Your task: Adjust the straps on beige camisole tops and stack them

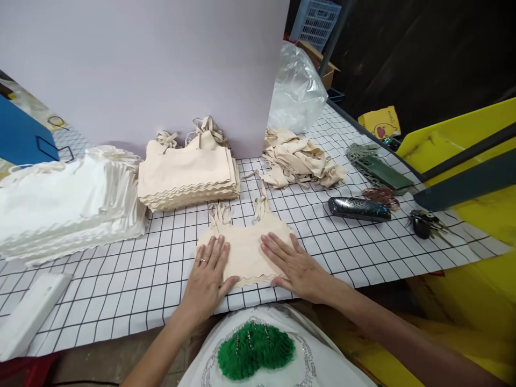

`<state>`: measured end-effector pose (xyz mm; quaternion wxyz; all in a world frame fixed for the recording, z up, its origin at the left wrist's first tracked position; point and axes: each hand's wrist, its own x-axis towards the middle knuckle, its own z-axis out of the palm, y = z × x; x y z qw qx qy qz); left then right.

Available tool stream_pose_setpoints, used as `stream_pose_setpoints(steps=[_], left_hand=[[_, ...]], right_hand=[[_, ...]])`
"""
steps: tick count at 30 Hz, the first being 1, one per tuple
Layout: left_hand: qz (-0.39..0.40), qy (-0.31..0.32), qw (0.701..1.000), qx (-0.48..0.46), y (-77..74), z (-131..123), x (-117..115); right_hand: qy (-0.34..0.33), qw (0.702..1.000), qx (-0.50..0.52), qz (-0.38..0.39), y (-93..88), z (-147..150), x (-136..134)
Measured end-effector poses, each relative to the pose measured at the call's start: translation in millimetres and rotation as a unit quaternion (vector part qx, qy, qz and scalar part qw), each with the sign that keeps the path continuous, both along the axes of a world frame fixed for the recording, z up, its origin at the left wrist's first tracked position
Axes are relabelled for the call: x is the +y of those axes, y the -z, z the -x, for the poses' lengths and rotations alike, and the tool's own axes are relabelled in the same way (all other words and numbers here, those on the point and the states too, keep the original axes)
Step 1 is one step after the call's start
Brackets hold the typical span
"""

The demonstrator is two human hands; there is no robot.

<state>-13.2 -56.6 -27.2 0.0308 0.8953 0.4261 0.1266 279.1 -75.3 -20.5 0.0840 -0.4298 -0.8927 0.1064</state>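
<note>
A beige strappy camisole top (246,250) lies flat near the front edge of the table, its thin straps bunched at the far side. My left hand (207,277) rests palm down on its left part, fingers stretched out, a ring on one finger. On the right part my right hand (296,266) also lies flat with fingers extended. Behind the top stands a neat stack of beige camisoles (189,174), straps gathered on top. Farther right is a loose heap of beige camisoles (300,161), crumpled together.
A stack of white garments (68,199) sits at left, with a white oblong object (34,314) before it. At right lie a dark glossy case (358,208), keys (427,224) and a green item (385,172). A pale panel (153,64) rises behind; a plastic bag (298,88) stands beside it.
</note>
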Motion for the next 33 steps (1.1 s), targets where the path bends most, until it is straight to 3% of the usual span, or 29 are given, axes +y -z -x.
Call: stream_pose_setpoints(steps=[4, 7, 10, 13, 16, 23, 28, 33], left_hand=[[-0.006, 0.003, 0.999, -0.037, 2.8, 16.0, 9.1], [-0.005, 0.003, 0.989, -0.148, -5.0, 13.0, 29.9], [0.049, -0.008, 0.967, -0.248, -21.9, -10.8, 56.6], [0.136, 0.016, 0.95, -0.281, -38.4, -43.5, 78.9], [0.201, 0.031, 0.935, -0.29, -45.9, -68.3, 94.3], [0.263, -0.044, 0.904, -0.334, -42.6, -83.1, 123.4], [0.284, -0.038, 0.896, -0.338, -41.8, -98.4, 130.8], [0.224, -0.036, 0.907, -0.356, -45.3, -93.9, 133.0]], right_hand=[[0.06, 0.998, 0.009, -0.003, -2.2, -29.6, -5.7], [0.109, 0.986, 0.123, -0.029, -11.9, -40.4, 19.1], [0.181, 0.953, 0.233, -0.065, -22.3, -36.2, 64.9], [0.26, 0.944, 0.195, -0.051, -30.7, -19.3, 113.0], [0.32, 0.939, 0.123, 0.008, -33.7, 0.1, 142.6], [0.349, 0.931, 0.108, 0.001, -26.7, 10.4, 153.3], [0.364, 0.927, 0.092, 0.001, -26.9, 16.5, 180.6], [0.336, 0.931, 0.14, 0.007, -33.9, 15.1, 185.4]])
